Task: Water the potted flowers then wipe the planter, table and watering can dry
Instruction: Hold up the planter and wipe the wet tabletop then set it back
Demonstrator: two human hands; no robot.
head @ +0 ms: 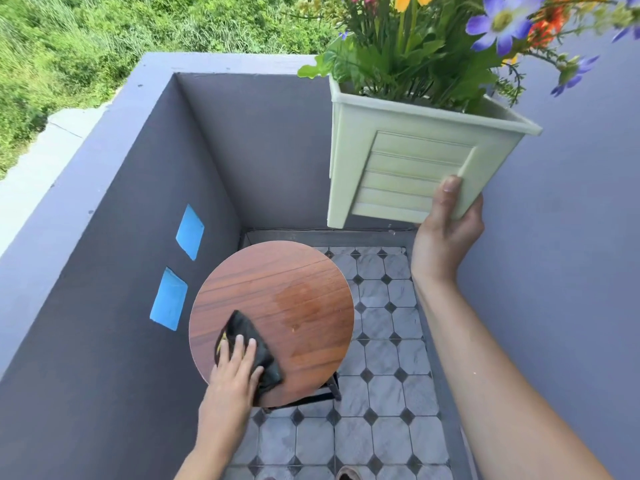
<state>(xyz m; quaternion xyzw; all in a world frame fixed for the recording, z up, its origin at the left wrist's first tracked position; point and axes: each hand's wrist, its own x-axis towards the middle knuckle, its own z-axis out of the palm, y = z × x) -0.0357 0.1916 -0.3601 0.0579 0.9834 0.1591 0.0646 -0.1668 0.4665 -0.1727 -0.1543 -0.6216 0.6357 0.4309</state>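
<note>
My right hand (446, 233) holds the pale green square planter (408, 161) up in the air from below, thumb on its slatted front, well above the round wooden table (277, 271). Purple, orange and yellow flowers (450, 32) fill the planter. My left hand (235, 372) presses a dark cloth (256, 344) flat on the near left part of the tabletop, fingers straight. A damp patch (301, 306) shows on the wood right of the cloth. No watering can is in view.
The table stands in a narrow balcony corner with grey-purple walls (138, 237) close on the left, back and right. Two blue patches (180, 265) mark the left wall. The floor is grey patterned tile (384, 341). Green vegetation lies beyond the wall.
</note>
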